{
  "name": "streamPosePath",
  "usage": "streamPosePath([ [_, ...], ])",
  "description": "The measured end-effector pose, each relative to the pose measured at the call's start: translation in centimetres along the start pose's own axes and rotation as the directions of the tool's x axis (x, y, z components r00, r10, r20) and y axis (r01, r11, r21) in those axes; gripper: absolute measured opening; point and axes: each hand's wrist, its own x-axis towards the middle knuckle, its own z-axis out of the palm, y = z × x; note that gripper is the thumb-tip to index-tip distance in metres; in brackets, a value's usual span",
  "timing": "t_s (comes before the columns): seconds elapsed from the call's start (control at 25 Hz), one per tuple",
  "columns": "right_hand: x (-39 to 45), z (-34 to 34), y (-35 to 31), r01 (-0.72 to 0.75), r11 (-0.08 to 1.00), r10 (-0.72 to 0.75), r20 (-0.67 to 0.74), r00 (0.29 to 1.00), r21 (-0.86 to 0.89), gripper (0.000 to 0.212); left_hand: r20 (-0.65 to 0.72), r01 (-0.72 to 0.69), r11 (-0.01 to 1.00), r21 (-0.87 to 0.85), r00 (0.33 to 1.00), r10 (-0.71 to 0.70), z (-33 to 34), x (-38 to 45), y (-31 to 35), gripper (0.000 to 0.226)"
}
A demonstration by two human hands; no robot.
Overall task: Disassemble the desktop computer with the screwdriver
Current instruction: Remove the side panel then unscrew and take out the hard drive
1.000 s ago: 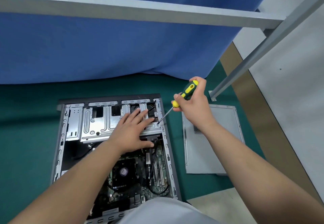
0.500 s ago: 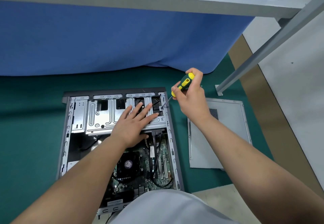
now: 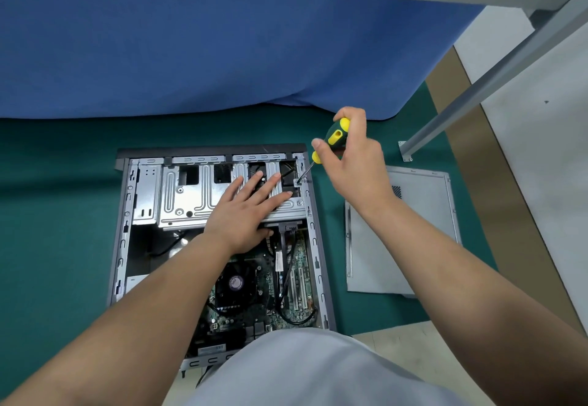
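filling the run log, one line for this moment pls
left hand flat on drive cage | right hand grips screwdriver | tip at cage corner

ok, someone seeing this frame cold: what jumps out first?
The open desktop computer lying on the green mat, motherboard exposed, with the left hand pressed flat on its silver drive cage. At the case's far right corner the right hand grips a yellow-and-green screwdriver, tip angled down at a small bracket there. The removed side panel lies flat on the mat to the right.

bright even light, wide-angle edge bending
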Motion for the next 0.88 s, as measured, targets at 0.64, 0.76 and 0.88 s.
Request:
streamPosePath([
  [0.64, 2.6, -3.8, -1.8, 0.336, 0.892, -0.246, 0.299, 0.922, -0.301, 0.032, -0.020, -0.002, 1.000, -0.002, 1.000, 0.002, 0.2, 0.0, 0.0, 0.095],
  [0.76, 2.9, -4.6, -1.9, 0.433, 0.848, -0.291, 0.414, 0.862, -0.305, 0.028, -0.022, 0.001, 1.000, 0.003, 1.000, -0.001, 0.3, 0.0, 0.1, 0.095],
  [0.88, 3.6, -5.3, -2.0, 0.473, 0.830, -0.263, 0.540, 0.799, -0.296, 0.036, -0.023, 0.001, 1.000, 0.005, 1.000, -0.001, 0.3, 0.2, 0.1, 0.096],
])
